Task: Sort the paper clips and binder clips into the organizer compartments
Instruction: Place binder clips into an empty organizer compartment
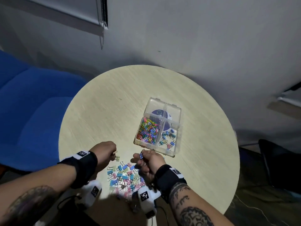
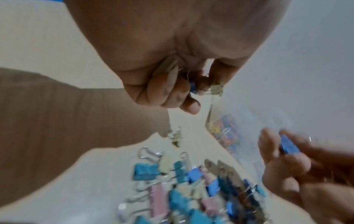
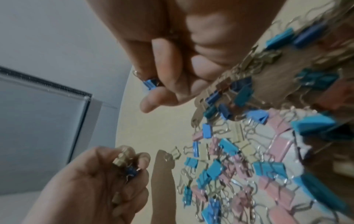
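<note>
A clear four-part organizer (image 1: 176, 145) sits on the round table (image 1: 114, 103). Its near-left compartment holds coloured paper clips (image 1: 148, 130); its near-right one holds a few binder clips (image 1: 168, 139). A pile of pastel binder clips (image 1: 124, 176) lies between my hands. My left hand (image 1: 105, 152) curls around several binder clips (image 2: 215, 88), cream and blue. One cream clip (image 1: 117, 158) lies on the table just beside it. My right hand (image 1: 146, 162) pinches a blue binder clip (image 1: 141, 155) between thumb and fingers, raised near the organizer's near-left corner. The blue binder clip (image 3: 151, 84) also shows in the right wrist view.
A blue upholstered seat (image 1: 32, 103) stands left of the table. A grey wall lies behind, with a window blind (image 1: 65, 10) at upper left. Dark bags (image 1: 276, 163) sit on the floor at the right. Bare tabletop lies at the far and left sides.
</note>
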